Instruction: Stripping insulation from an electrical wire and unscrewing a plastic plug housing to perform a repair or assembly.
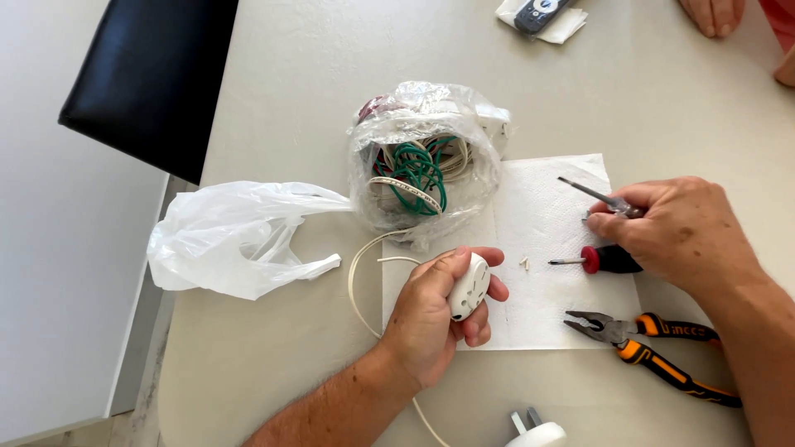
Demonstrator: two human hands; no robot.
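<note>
Left hand (431,319) cups a small round white plastic socket (470,285) near the table's (273,91) near edge, fingers closed round it. Light, rigid, smooth: best held by its rim. Right hand (683,232) pinches a thin clear-handled screwdriver (598,197) over the white paper towel (538,215).

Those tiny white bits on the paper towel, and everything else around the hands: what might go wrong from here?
1. The tiny white bits lie loose on the paper towel; a nudge could scatter them.
2. The right hand is picking up a slim screwdriver; its tip might slip toward the left hand gripping the white round plug.
3. The white cable loops near the table edge and may snag.
</note>
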